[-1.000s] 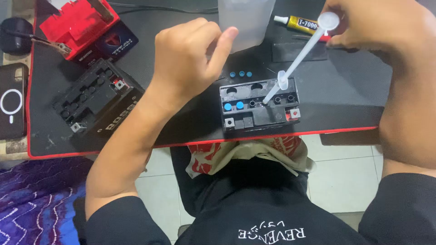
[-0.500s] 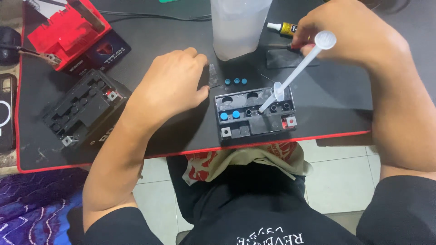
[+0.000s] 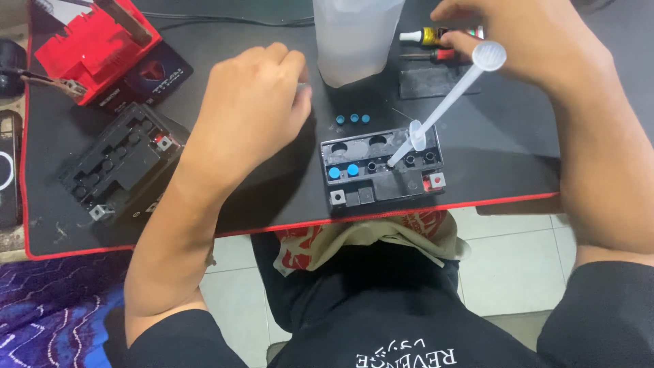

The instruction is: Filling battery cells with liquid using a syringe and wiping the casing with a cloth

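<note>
The right hand [image 3: 524, 41] is above the far side of the black worktop [image 3: 504, 163], which has a thin red edge. Its fingers are closed on the top bulb of a clear plastic pipette [image 3: 446, 102]. The pipette is long and thin, tilted, and its tip goes down to one of the round holes in the top of a small black battery [image 3: 381, 174]. This battery is a hard plastic box near the front edge of the worktop, with two blue caps [image 3: 343, 171] in its holes. Three more blue caps [image 3: 351, 118] lie just behind it. The left hand [image 3: 248, 109] rests on the worktop left of the battery, its fingers curled together, holding nothing that I can see. A cloudy plastic container [image 3: 354, 37] stands behind.
</note>
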